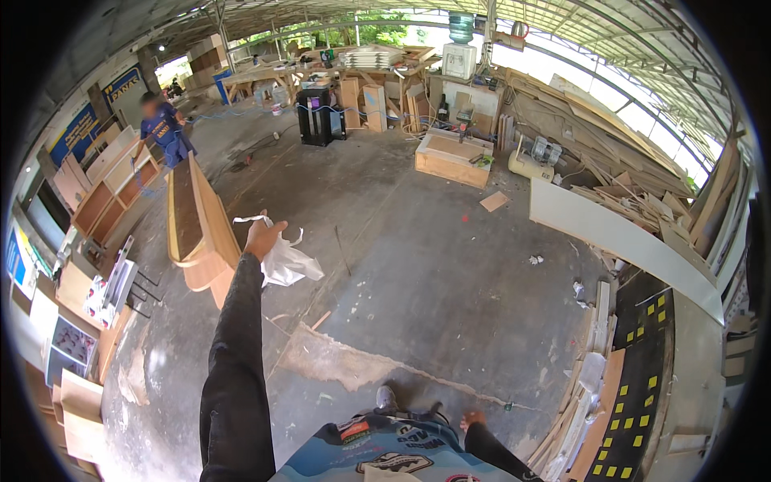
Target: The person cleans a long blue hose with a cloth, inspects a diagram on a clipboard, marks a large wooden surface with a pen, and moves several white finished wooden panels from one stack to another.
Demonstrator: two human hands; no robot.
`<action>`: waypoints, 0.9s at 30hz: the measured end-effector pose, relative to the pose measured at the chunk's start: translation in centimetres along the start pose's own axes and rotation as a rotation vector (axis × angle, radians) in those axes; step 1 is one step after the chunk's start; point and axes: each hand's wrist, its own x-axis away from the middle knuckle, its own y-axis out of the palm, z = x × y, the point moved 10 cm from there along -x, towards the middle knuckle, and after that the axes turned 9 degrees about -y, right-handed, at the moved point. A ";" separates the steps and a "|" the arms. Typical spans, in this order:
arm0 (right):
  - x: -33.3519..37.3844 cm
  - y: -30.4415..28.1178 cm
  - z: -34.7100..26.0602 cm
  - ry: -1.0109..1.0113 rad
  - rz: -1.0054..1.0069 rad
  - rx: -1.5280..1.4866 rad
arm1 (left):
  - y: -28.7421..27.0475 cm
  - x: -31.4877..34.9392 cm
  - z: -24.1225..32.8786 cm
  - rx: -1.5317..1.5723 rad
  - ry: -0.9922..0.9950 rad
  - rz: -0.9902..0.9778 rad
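Observation:
My left arm, in a dark sleeve, reaches forward, and the left hand (266, 236) is closed on the upper part of a thin white plastic bag (289, 263). The bag hangs loosely, its strap-like ends sticking out beside the fingers. It looks limp; whether anything is inside cannot be made out. Low at my right side hangs my right hand (473, 420), small in view, its fingers loosely apart with nothing seen in them. Just beyond the left hand, to its left, stands a long wooden cabinet frame (210, 233).
At the cabinet's far end a person in blue (165, 132) stands. Ahead are a black cabinet (318, 116), a low wooden box (452, 158) and an air compressor (534, 161). A long white panel (614, 237) and stacked boards line the right. A wood strip (321, 320) lies on the concrete floor.

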 end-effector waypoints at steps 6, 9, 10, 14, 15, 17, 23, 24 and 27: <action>3.5 2.9 -5.9 0.127 0.009 0.220 | 5.3 -12.5 0.3 0.154 0.170 -0.076; -0.4 5.8 -11.5 0.180 -0.020 0.213 | 8.7 -18.5 -1.8 0.444 0.029 -0.155; -2.2 6.8 -13.8 0.181 -0.029 0.204 | 9.4 -20.8 -3.0 0.458 -0.023 -0.156; -12.5 12.5 -28.3 0.086 -0.017 0.118 | 10.2 -30.5 -8.3 0.479 -0.200 -0.073; -15.5 14.1 -33.1 0.027 -0.012 0.124 | 9.8 -32.8 -9.6 0.446 -0.216 -0.033; -23.8 16.3 -43.1 -0.272 -0.162 0.644 | 8.9 -36.6 -11.2 0.413 -0.260 0.011; -33.7 24.5 -82.5 -0.813 0.177 0.658 | 2.1 -44.6 -16.5 0.652 -0.393 0.169; -33.7 26.4 -88.5 -0.851 0.149 0.562 | 0.9 -46.3 -18.3 0.691 -0.422 0.215; -33.0 32.4 -100.3 -0.805 -0.018 0.107 | -1.1 -50.5 -22.2 0.741 -0.526 0.278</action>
